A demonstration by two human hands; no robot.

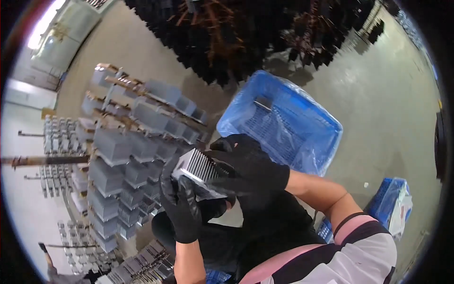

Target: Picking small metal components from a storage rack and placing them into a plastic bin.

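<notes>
A silver finned metal heat sink (201,165) is held up in front of my body, with its fins facing upward. My left hand (182,203), in a black glove, grips its left and near side, thumb along the lower edge. My right hand (253,163), gloved in black too, is closed around the right side, and its fingers are partly blurred. Just beyond the hands stands a blue plastic crate (333,125) lined with clear film. One small grey piece (262,105) lies inside it.
On the left, a rack (47,161) carries rows of grey heat sinks (111,144). Dark pieces (213,42) hang in a dense mass at the far side. A blue bin (385,199) with film stands at right. Another person's raised gloved hand (42,247) shows at lower left.
</notes>
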